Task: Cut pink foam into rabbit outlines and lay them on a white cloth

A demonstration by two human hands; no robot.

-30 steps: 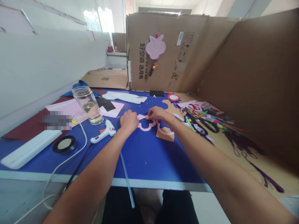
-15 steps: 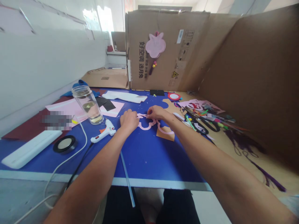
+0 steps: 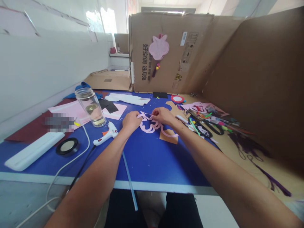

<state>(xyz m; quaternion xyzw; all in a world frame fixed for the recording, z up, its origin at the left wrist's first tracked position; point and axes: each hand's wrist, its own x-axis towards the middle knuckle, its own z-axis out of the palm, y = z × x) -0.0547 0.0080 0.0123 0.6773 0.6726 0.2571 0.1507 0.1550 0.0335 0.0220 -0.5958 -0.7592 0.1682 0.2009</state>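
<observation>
The left hand (image 3: 131,122) and the right hand (image 3: 161,115) are working close together near the middle of the blue tabletop (image 3: 147,161). Between them, the pale pink foam cut-out (image 3: 152,128), a looped, scalloped outline, is lifting and curling off the surface, where the earlier views show it lying flatter. The right grip is pressed together, its fingertips pinching the upper part of the cut-out. The left grip is curling inward against the cut-out's left end, but the fingers hide whether it is actually pinching there. A thin pink strip of the outline is trailing off to the right and is crossing a tan card scrap (image 3: 169,138).

Just left of the left hand, a white hot glue gun (image 3: 109,134) is lying on the tabletop, with its black cord running toward the near edge. A clear glue stick (image 3: 128,180) is lying below it and jutting past that edge. Further left, a clear glass tumbler (image 3: 90,107) holding a little liquid is standing upright on a pink sheet (image 3: 67,110). Toward the right edge, black-handled scissors (image 3: 215,128) are lying among colourful craft scraps.
</observation>
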